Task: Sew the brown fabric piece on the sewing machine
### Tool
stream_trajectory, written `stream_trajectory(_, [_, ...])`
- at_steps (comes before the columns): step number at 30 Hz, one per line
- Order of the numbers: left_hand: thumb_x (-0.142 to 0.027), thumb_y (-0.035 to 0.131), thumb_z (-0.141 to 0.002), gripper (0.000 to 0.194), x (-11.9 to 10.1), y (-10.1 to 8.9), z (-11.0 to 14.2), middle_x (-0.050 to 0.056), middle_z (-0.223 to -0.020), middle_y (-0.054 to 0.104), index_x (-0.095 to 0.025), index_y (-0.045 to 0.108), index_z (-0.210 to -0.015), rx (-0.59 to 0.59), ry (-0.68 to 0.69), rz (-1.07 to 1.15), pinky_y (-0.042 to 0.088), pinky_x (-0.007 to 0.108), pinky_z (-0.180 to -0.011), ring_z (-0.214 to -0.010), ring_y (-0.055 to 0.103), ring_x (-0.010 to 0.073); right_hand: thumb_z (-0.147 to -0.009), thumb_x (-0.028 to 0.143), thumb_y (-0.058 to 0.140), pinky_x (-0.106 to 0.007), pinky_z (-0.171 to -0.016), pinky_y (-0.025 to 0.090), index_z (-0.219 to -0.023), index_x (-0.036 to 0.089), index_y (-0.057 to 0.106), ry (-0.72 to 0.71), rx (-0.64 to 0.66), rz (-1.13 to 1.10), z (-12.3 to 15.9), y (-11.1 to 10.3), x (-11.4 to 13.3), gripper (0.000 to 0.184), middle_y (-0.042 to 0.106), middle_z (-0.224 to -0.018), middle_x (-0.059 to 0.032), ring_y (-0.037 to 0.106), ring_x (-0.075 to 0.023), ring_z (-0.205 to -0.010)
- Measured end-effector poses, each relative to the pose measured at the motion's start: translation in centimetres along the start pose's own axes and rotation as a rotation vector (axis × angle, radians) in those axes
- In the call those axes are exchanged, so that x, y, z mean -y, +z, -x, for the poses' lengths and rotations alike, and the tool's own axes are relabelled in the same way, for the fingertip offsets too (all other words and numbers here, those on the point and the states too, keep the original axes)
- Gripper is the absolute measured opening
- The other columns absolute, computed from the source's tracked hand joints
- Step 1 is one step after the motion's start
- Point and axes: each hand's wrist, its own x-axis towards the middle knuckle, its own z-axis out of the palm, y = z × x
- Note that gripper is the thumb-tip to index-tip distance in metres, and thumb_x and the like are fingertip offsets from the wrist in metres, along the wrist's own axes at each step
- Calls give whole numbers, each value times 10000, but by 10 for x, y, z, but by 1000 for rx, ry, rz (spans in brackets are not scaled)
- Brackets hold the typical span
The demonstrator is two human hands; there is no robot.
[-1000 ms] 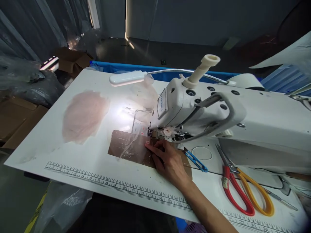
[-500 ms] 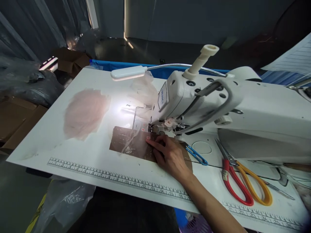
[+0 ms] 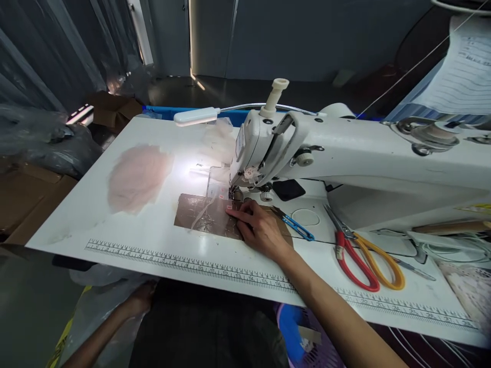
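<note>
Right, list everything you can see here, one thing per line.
sewing machine: 1, white, on the table, right of centre
lamp: 1, white, on a bendy neck behind the machine, lit
table: 1, white, ruler printed along its near edge
brown sheet: 1, flat under the needle
clear film piece: 1, see-through, on the brown sheet by the needle
pink fabric: 1 pile, pale pink, table's left part
thread snips: 1, blue, beside the right hand
scissors: 2, red-handled and yellow-handled, lying together on the right
paper sheet: 1, white, top right
plastic bag: 1, clear, below the table edge
left hand: below the table, at the bag
right hand: flat on the brown sheet, fingertips at the film
</note>
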Motion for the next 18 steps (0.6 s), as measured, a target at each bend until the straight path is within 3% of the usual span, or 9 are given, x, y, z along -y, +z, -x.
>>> stream_trajectory(2, [-296, 481, -937, 223, 1, -10, 18, 11, -858, 686, -232, 688, -991, 46, -49, -35, 563, 359, -738, -814, 672, 238, -903, 181, 472, -324, -723, 542, -1166, 258, 713, 3, 2, 1, 0, 0, 0, 365, 584, -984, -85, 608, -179, -849])
stream_trajectory(5, [-382, 477, -942, 335, -27, -51, 57, 16, -831, 706, -282, 631, -1222, 19, 206, -50, 551, 302, -716, -834, 668, 218, -911, 193, 454, -331, -722, 539, -1164, 255, 717, 8, -3, -3, 0, 1, 0, 370, 582, -980, -88, 607, -181, -844])
stream_trajectory(8, [-318, 462, -983, 284, -74, -106, 73, 25, -939, 704, -296, 626, -1213, -347, 590, -53, 542, 244, -669, -786, 652, 153, -903, 198, 451, -328, -720, 541, -1174, 262, 713, 11, -4, -7, 0, 2, -1, 382, 583, -988, -86, 610, -180, -846])
stream_trajectory(10, [-260, 493, -973, 242, -100, -137, 56, 58, -946, 688, -219, 644, -1158, -681, 873, -169, 543, 262, -686, -829, 641, 162, -900, 200, 455, -322, -717, 540, -1180, 266, 709, 1, -7, -8, 0, 3, -2, 384, 582, -977, -83, 610, -178, -844])
stream_trajectory(12, [-231, 546, -946, 181, -118, -160, 21, 89, -969, 684, -163, 659, -1069, -958, 964, -448, 533, 317, -709, -859, 635, 192, -901, 198, 461, -316, -715, 538, -1183, 266, 707, -12, -10, -6, 0, 2, -2, 380, 579, -964, -82, 609, -178, -841])
stream_trajectory(14, [-237, 543, -943, 163, -128, -175, -21, 109, -967, 689, -128, 661, -971, -1027, 1053, -687, 521, 334, -698, -847, 635, 203, -900, 190, 471, -313, -721, 535, -1179, 262, 709, -17, -10, -10, 0, 2, -2, 373, 575, -963, -82, 608, -176, -844])
stream_trajectory(18, [-209, 488, -964, 225, -136, -189, -86, 79, -909, 702, -136, 633, -808, -975, 1205, -902, 482, 303, -668, -744, 617, 155, -895, 180, 487, -306, -724, 529, -1178, 258, 709, -11, -5, -24, 0, 1, -2, 367, 574, -956, -80, 605, -173, -847])
